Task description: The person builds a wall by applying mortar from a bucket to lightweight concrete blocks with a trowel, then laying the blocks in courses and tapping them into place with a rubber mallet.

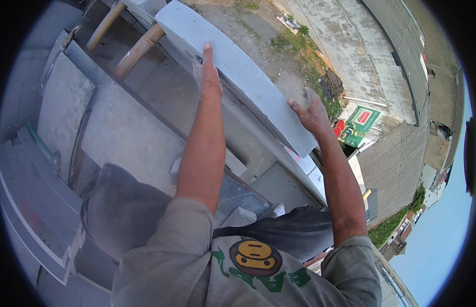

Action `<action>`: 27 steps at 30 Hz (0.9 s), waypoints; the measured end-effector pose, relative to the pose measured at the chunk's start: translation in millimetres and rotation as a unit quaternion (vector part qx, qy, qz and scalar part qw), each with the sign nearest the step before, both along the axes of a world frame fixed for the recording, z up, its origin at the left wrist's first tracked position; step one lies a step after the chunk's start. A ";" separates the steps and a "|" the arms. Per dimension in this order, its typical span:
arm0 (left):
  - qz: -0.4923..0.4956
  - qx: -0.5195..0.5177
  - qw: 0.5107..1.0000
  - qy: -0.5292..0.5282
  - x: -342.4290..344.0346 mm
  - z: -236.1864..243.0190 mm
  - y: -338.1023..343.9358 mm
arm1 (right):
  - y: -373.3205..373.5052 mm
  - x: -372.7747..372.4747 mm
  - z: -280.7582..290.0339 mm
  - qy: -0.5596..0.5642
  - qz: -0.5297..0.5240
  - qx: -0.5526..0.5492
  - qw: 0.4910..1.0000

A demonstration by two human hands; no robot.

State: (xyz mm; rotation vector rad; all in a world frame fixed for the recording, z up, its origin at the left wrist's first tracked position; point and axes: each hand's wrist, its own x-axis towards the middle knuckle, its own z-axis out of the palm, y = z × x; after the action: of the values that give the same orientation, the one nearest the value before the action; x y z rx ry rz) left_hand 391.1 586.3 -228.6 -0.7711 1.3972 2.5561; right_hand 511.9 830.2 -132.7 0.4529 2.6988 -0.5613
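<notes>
Shirt [248, 276] lowest; above it, left hand [207, 74] and right hand [312, 115] clasp the grey block [238, 71], held beside the bamboo poles [138, 51].

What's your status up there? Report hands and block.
Left hand flat on the far side of the grey block. Right hand gripping its near edge. Block held tilted above the wall ledge. Nothing in the way.
</notes>
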 end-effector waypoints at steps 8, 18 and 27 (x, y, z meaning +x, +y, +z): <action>-0.015 -0.100 0.994 -0.048 -7.3 1.4 3.3 | 69.5 117.6 -19.7 -0.179 -0.198 -0.224 0.937; 0.001 -0.180 0.978 -0.107 -16.1 5.2 5.8 | 62.6 128.0 -42.7 -0.111 -0.229 -0.234 0.938; 0.015 -0.238 0.967 -0.089 -10.2 16.2 11.6 | 61.9 126.8 -41.3 -0.131 -0.248 -0.220 0.934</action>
State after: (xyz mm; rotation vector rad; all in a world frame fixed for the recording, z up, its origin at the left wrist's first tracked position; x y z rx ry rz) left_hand 380.8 597.8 -212.4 -1.0630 1.9704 2.1176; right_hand 638.7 892.1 -174.1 1.0043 2.1075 -1.1196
